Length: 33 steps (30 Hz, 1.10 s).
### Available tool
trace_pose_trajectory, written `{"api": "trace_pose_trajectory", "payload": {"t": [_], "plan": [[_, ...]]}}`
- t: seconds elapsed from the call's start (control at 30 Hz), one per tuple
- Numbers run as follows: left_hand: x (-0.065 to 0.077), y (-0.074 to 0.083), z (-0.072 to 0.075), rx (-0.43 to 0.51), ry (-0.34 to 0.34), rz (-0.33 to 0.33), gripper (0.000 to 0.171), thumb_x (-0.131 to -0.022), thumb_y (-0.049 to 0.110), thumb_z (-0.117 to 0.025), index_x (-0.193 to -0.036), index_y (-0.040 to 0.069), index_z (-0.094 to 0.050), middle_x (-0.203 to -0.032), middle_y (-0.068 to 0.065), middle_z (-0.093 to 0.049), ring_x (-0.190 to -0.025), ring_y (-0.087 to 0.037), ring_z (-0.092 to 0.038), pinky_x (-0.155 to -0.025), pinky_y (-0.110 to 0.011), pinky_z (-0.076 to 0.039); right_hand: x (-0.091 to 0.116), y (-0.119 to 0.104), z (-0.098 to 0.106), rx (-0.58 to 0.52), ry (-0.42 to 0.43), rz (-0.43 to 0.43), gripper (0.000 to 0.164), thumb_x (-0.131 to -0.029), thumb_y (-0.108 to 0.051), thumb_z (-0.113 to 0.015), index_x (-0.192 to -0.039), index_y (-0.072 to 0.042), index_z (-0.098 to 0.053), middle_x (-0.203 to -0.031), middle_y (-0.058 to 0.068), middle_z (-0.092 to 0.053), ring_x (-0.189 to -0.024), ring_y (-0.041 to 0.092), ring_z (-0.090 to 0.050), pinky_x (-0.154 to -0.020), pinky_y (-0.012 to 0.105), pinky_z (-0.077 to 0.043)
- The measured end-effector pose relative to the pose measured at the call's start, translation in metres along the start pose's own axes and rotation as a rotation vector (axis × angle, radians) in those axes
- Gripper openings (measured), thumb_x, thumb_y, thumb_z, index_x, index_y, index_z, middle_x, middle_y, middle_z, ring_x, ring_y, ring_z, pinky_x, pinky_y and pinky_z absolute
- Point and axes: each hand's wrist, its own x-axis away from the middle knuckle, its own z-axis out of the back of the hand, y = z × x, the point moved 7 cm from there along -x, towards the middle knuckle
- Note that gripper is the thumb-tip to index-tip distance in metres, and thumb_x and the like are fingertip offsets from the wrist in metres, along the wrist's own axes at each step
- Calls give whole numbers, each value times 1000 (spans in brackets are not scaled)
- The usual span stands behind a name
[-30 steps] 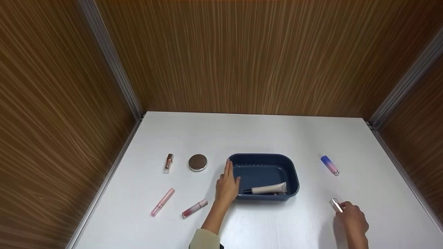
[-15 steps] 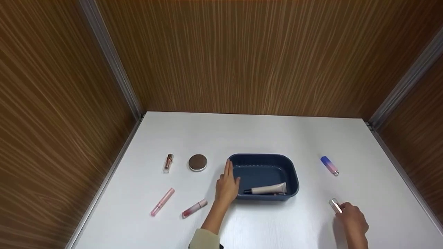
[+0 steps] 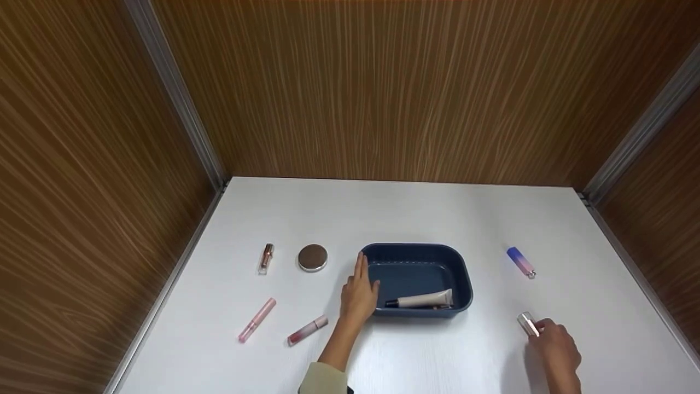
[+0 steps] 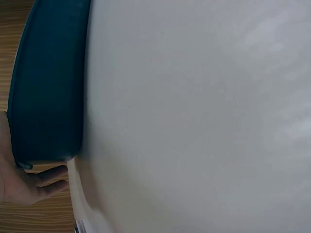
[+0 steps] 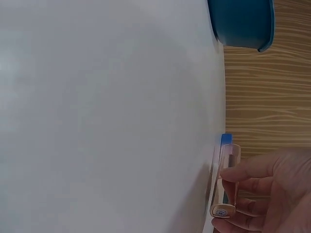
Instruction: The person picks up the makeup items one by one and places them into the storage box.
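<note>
My left hand (image 3: 359, 298) rests at the left end of a dark blue rectangular bin (image 3: 414, 313), its fingers straight along the outer wall and the thumb over the rim. Inside the bin lies a cream squeeze tube (image 3: 425, 299) with a black cap, partly covering another small item. At the right, my right hand (image 3: 555, 346) grips a lipstick (image 3: 528, 323) between thumb and fingers, close over the table. The right wrist view shows the lipstick's (image 5: 223, 210) clear case, with a round sticker on its end. A blue-to-pink lipstick (image 3: 520, 261) lies beyond that hand.
Left of the bin lie a round brown compact (image 3: 312, 257), a rose-gold lipstick (image 3: 266, 259), a pink slim tube (image 3: 257, 320) and a red-pink lip gloss (image 3: 307, 330). Brown wood-grain panels (image 3: 383, 93) enclose the white table (image 3: 306, 208) at the back and sides.
My right hand and its lipstick have shifted very slightly left. The left hand, the bin and the other items stay where they were.
</note>
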Motion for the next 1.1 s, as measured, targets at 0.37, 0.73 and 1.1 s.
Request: {"api": "trace_pose_trajectory", "payload": {"t": [0.37, 0.73, 1.1], "plan": [[0, -1, 0, 16, 4, 2, 65, -91, 24, -59, -143, 0, -28, -150, -5, -20, -93, -30, -56, -76, -42, -45, 3, -3, -2, 3, -24, -11, 35, -79, -2, -60, -109, 13, -51, -90, 29, -53, -72, 34, -55, -54, 43, -44], [0, 0, 1, 16, 11, -6, 65, -90, 23, -59, -143, 0, -28, -150, -7, -21, -95, -30, -56, -77, -42, -45, 6, -7, -2, 9, -14, 27, 35, -81, -4, -57, -111, 12, -51, -93, 28, -53, -77, 37, -55, -56, 46, -44], [0, 0, 1, 15, 24, -14, 65, -90, 23, -60, -142, -1, -28, -149, -8, -22, -94, -29, -56, -76, -42, -45, 7, -10, -1, 10, 10, 44, 35, -79, -3, -58, -110, 12, -52, -91, 28, -54, -73, 36, -55, -53, 44, -44]]}}
